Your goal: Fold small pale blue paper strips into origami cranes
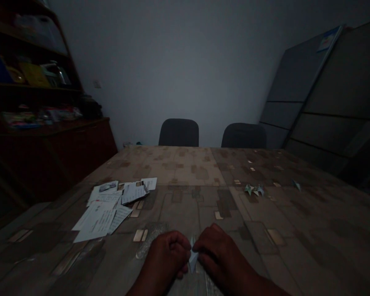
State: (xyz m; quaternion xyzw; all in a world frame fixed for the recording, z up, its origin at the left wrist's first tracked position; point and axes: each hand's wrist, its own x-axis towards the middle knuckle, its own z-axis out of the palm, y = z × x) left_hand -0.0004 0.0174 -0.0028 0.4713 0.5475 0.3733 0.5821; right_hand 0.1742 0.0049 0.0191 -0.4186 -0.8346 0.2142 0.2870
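Note:
A small, pale folded paper (193,261) with pointed ends stands between my two hands near the front edge of the table. My left hand (169,257) is closed, its thumb and fingertips pinching the paper's left side. On the right side, my right hand (217,253) pinches the same paper, with its fingers bent. Parts of the paper are hidden behind the fingertips. Several small folded paper pieces (254,189) sit together further back on the right, and another folded piece (296,185) lies beyond them to the right.
Loose printed sheets (95,222) and cards overlap on the left of the patterned table (191,164). A clear, shiny item (152,238) lies beside my left hand. Two dark chairs (179,132) stand at the far edge. Shelves (33,86) rise at the left.

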